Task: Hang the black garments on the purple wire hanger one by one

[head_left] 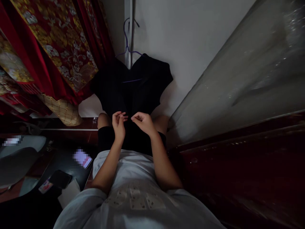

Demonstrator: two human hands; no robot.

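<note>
A black garment (152, 79) hangs in front of me on a purple hanger (127, 44), which is hooked at a metal upright (130, 35). Over the lower part of the garment, my left hand (119, 123) has its fingers curled, with the thumb near the index finger. Just to the right of it, my right hand (144, 121) is closed, thumb and index fingertip together and pointing at the left hand. The two hands are a small gap apart. Anything between the fingertips is too small and dark to make out.
Red and gold embroidered cloth (64, 41) hangs at the upper left. On a dark surface at the lower left lie a lit phone (83, 158), a dark phone-like object (60, 179) and white paper (69, 193). A grey chair (19, 162) is beside them. Plastic-covered material (250, 76) leans at the right.
</note>
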